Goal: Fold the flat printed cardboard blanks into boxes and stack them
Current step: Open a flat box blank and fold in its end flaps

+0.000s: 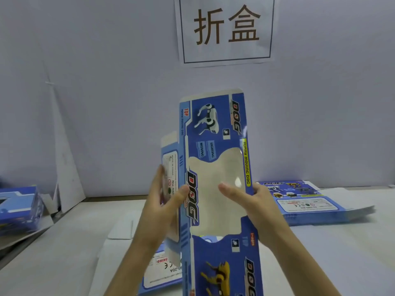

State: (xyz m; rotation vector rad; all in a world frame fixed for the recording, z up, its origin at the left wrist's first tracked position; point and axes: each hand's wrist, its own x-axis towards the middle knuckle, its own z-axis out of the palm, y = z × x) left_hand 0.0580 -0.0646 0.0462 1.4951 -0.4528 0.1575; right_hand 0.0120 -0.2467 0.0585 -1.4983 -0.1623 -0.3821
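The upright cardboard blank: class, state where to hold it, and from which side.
Probably its long side edges at mid-height, one hand from each side, like the left hand and right hand: the blank is tall and thin, with a window in its middle.

Blocked dead centre by the tall blank (215, 167) standing upright, gripped at its edges by the left hand (164, 201) and right hand (250, 201). Wide open over the bare bench (64, 253) front-left, with only a flat white card (121, 229) lying low there. Hemmed in far left by folded boxes (19, 210) and a leaning white board (64, 159). Closed off behind by the wall (106, 82). Crowded on the right by a low stack of blanks (310, 204), yet free in front of it along the near right bench. Low going under the left forearm, over a second flat blank (158, 272).
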